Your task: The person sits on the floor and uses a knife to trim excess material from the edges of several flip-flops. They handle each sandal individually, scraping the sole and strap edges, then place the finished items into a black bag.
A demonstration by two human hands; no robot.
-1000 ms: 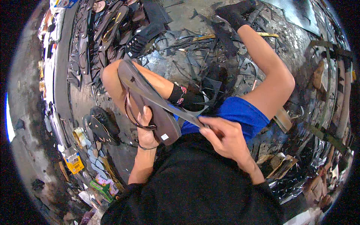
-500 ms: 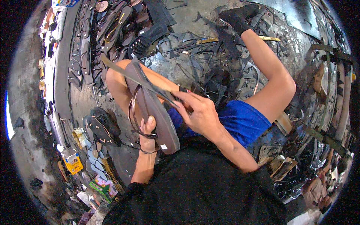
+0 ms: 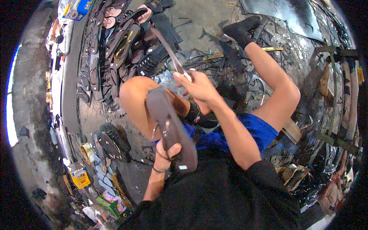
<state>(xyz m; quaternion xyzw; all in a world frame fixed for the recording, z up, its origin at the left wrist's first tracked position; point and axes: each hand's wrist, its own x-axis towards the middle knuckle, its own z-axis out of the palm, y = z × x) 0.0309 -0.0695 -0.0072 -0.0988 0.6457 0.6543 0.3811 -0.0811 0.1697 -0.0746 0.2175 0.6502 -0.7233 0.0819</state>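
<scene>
A brown flip-flop [image 3: 168, 115] rests slanted against my bent left knee, sole side down and thong straps showing. My left hand [image 3: 167, 151] grips it at mid-length, thumb pressed on the footbed near the strap; the other fingers are mostly hidden beneath. A white sticker marks its near end. Up and to the right, my right hand [image 3: 197, 86] is closed round the near end of a long, narrow knife [image 3: 168, 48]. Its blade points away to the upper left, apart from the flip-flop.
Finished-looking sandals [image 3: 122, 42] lie heaped at the far left. Dark offcuts [image 3: 220, 50] litter the floor ahead. A black shoe-like item [image 3: 111, 143], a yellow box [image 3: 78, 176] and a green box [image 3: 108, 206] sit at left. A dark sheet [image 3: 283, 17] lies far right.
The knife has left the flip-flop's surface; my right hand has lifted it away and swung it farther forward. My left hand and the flip-flop have shifted a little right and nearer me.
</scene>
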